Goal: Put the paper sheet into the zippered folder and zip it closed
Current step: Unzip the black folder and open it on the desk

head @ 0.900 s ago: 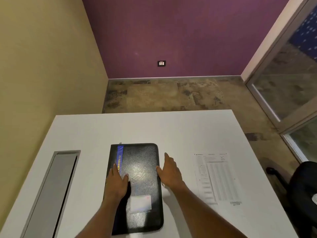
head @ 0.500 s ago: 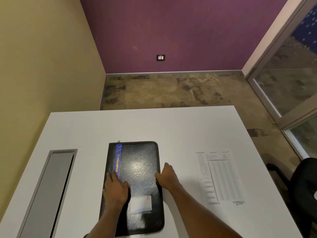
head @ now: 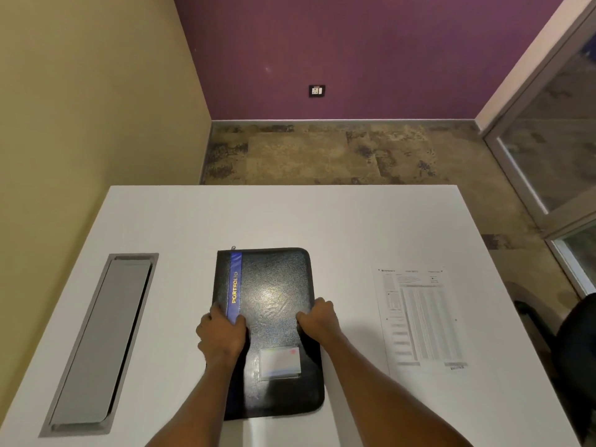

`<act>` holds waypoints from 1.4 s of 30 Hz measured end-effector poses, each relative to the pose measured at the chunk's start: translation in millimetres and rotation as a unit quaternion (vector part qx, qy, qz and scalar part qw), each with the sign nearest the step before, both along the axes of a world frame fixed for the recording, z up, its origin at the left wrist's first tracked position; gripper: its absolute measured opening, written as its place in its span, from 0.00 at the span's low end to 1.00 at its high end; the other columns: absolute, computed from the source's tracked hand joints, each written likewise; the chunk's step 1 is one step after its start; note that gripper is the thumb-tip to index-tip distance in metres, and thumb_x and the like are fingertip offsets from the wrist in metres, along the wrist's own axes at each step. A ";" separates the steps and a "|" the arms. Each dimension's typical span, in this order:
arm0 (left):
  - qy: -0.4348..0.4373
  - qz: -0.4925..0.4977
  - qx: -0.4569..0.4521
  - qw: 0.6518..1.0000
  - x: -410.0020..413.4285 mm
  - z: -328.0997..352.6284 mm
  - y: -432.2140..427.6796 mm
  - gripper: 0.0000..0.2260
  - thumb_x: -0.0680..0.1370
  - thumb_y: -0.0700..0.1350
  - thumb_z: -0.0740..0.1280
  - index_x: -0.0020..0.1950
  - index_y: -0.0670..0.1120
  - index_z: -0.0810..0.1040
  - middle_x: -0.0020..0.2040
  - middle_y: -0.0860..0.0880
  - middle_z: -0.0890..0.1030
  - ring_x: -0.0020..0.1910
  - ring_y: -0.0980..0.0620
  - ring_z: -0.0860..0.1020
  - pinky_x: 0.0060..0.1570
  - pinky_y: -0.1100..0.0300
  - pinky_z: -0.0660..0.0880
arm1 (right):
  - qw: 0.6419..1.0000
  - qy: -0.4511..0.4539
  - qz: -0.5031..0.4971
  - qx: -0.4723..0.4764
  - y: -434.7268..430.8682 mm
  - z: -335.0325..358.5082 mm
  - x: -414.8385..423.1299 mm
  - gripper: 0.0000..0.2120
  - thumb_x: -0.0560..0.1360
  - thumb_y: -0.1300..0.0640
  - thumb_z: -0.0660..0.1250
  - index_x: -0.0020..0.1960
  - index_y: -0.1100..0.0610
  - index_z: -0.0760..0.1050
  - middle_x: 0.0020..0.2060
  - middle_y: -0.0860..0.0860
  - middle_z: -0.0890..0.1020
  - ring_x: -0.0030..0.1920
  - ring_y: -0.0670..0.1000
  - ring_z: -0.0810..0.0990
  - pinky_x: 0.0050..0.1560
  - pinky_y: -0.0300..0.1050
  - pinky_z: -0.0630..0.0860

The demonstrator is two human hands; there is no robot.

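A black zippered folder [head: 274,301] with a blue "PORTFOLIO" stripe lies closed and flat on the white table [head: 290,217], a clear card pocket near its front. My left hand [head: 222,337] rests on the folder's left side over the stripe, fingers curled. At the folder's right edge my right hand [head: 317,319] has its fingers curled around the rim. The zip pull [head: 233,247] shows at the far left corner. A printed paper sheet [head: 419,317] lies flat to the right of the folder, apart from both hands.
A grey cable hatch [head: 100,343] is set into the table at the left. A dark office chair [head: 577,356] stands past the table's right edge. Beyond the far edge is tiled floor, a purple wall and a glass door.
My right hand went from lying flat beside the folder to curling its fingers on the right edge. My left hand shifted slightly toward me on the cover. The camera view tilted a little.
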State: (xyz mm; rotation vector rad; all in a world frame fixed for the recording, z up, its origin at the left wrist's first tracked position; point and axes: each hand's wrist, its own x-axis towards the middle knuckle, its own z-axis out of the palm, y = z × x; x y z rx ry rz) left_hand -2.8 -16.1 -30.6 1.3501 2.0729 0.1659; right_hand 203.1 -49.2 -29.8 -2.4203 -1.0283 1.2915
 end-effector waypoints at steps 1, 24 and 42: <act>-0.005 0.006 0.001 1.000 -0.7 0.3 -4.3 0.25 0.78 0.49 0.70 0.72 0.40 0.71 0.64 0.34 0.76 0.66 0.32 0.72 0.62 0.37 0.73 | 1.000 -0.005 0.002 -0.005 -3.7 1.3 1.3 0.26 0.76 0.49 0.69 0.67 0.65 0.70 0.64 0.61 0.75 0.62 0.61 0.78 0.58 0.49 0.76; -0.078 -0.044 0.039 0.995 -6.5 -6.5 29.4 0.19 0.81 0.45 0.62 0.72 0.46 0.70 0.64 0.41 0.71 0.56 0.37 0.79 0.53 0.51 0.74 | 0.956 -0.113 0.234 0.138 65.2 23.0 -29.5 0.11 0.80 0.59 0.63 0.61 0.59 0.78 0.58 0.56 0.79 0.59 0.59 0.78 0.61 0.55 0.76; -0.089 -0.036 -0.002 0.995 -4.8 -32.9 102.8 0.12 0.80 0.45 0.61 0.63 0.46 0.75 0.55 0.42 0.83 0.53 0.37 0.80 0.52 0.46 0.79 | 0.848 -0.104 0.503 0.128 193.4 -19.8 -76.4 0.15 0.77 0.59 0.69 0.61 0.46 0.83 0.57 0.52 0.77 0.56 0.57 0.78 0.55 0.50 0.74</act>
